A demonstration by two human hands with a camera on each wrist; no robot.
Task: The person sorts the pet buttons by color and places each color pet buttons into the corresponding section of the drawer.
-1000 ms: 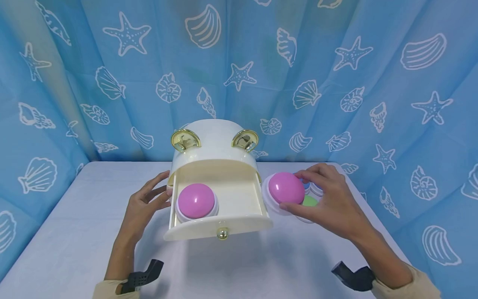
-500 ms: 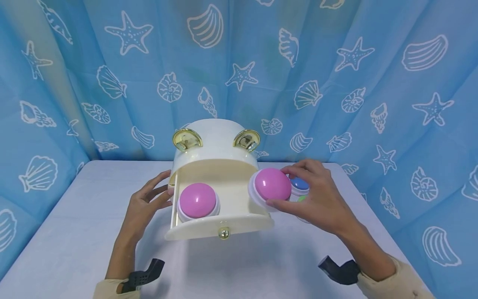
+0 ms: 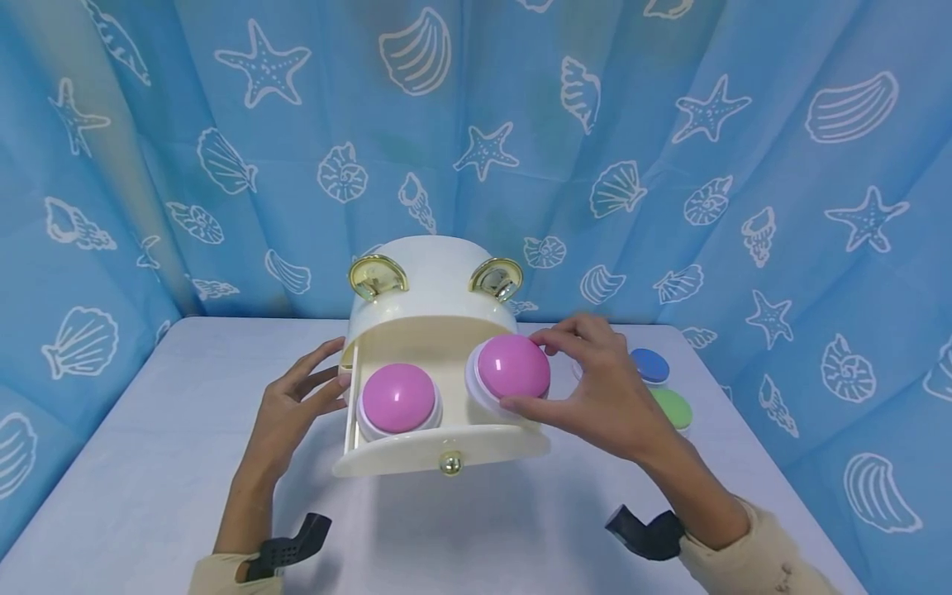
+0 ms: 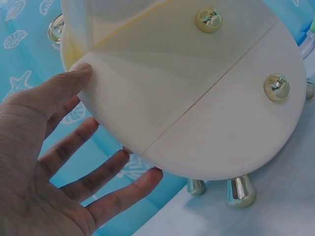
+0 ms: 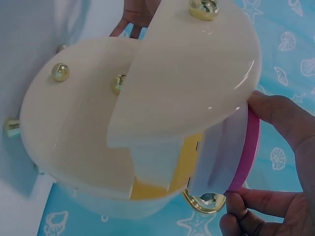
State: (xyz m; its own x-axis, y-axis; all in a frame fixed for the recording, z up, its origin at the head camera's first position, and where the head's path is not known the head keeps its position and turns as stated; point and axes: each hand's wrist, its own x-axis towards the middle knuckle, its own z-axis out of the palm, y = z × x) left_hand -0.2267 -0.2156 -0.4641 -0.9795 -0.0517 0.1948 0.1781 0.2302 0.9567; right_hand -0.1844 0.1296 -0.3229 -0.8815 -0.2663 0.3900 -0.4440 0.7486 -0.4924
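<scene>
A cream box [image 3: 435, 277] with gold ear-shaped trims stands centre in the head view, its upper drawer [image 3: 446, 450] pulled out. One white round button with a pink dome [image 3: 399, 397] sits in the drawer's left side. My right hand [image 3: 602, 380] pinches a second pink-domed button [image 3: 513, 366] between thumb and fingers, tilted, over the drawer's right side. In the right wrist view its pink edge [image 5: 246, 152] shows beyond the drawer front. My left hand [image 3: 286, 405] touches the box's left side. Its fingers spread along the rounded rim in the left wrist view, thumb tip at the edge.
A blue-topped button [image 3: 650, 364] and a green-topped one [image 3: 673, 407] lie on the white table [image 3: 416, 545] right of the box, partly behind my right hand. A blue shell-print curtain [image 3: 483, 99] hangs close behind the table.
My right hand has carried the pink-domed button left, from beside the box to over the drawer, uncovering the blue and green buttons. My left hand stays at the box.
</scene>
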